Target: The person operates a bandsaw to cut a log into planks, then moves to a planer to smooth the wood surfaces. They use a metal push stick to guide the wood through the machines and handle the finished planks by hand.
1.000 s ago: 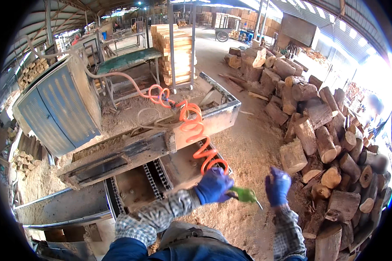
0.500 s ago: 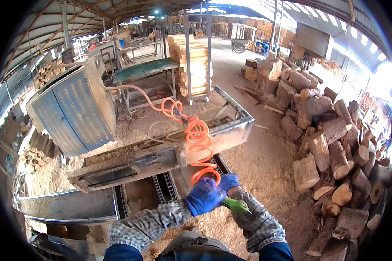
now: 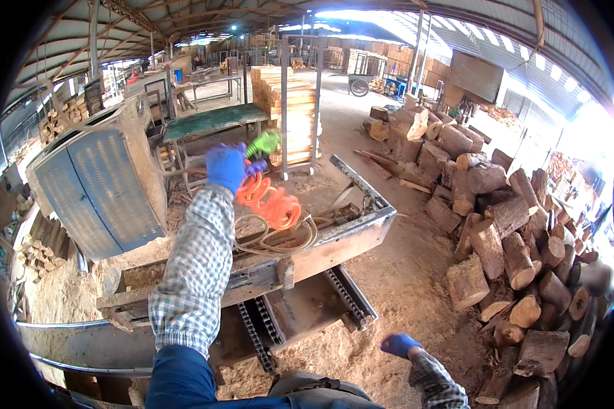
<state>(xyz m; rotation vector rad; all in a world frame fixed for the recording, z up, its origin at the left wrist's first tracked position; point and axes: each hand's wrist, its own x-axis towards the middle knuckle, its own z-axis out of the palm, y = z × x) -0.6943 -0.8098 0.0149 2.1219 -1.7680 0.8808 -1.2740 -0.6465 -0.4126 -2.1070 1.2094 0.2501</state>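
Observation:
My left hand (image 3: 226,168), in a blue glove, reaches out ahead over the long metal trough (image 3: 338,249). It is closed on a green air blow gun (image 3: 263,143), whose green part sticks out to the right of the fist. Below the hand an orange coiled air hose (image 3: 278,206) hangs bunched above the trough, its loops close together. My right hand (image 3: 399,345), also blue-gloved, is low on the right over the sawdust-covered floor, apart from the hose. Its fingers are too small and blurred to make out.
Chain conveyor tracks (image 3: 259,334) run under the trough near me. On the right lies a big heap of cut logs (image 3: 501,238). A blue metal cabinet (image 3: 106,194) stands at left, with a green-topped table (image 3: 215,121) and stacked timber (image 3: 297,112) beyond.
My left hand has moved forward and left with the blow gun, and the hose coils have bunched up there. My right hand has left the hose and dropped to the lower right.

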